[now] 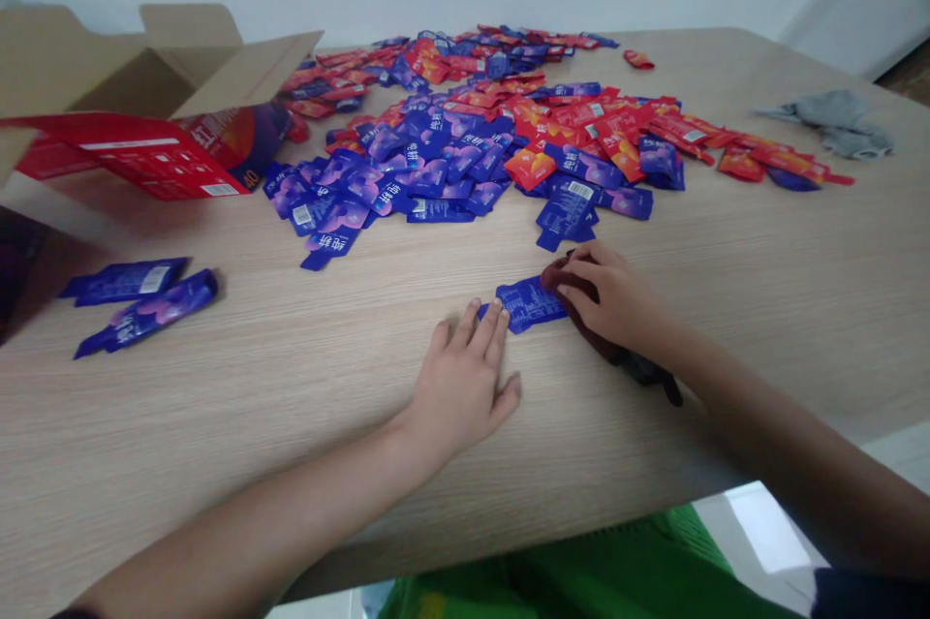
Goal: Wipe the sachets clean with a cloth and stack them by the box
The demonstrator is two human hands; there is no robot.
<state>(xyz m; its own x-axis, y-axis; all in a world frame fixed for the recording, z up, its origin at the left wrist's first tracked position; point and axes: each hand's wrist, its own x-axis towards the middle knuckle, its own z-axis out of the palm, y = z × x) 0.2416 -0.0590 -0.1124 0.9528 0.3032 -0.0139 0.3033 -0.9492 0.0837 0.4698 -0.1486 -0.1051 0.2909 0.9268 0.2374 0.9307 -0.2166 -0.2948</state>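
A blue sachet (532,303) with pale print lies flat on the table in front of me. My left hand (465,377) is open, its outstretched fingertips resting on the sachet's left end and the thumb apart. The fingers of my right hand (617,299) are closed on a dark red cloth (600,340), which covers the right end of the same sachet. A black end of the cloth trails on the table under my right wrist; its full shape is partly hidden by the hand.
Blue sachets (428,164) and red sachets (581,115) are heaped across the back. An open red carton (152,154) stands at the left, with two blue sachets (156,309) lying in front. Grey gloves (835,120) lie on the wooden table (291,416) at the right.
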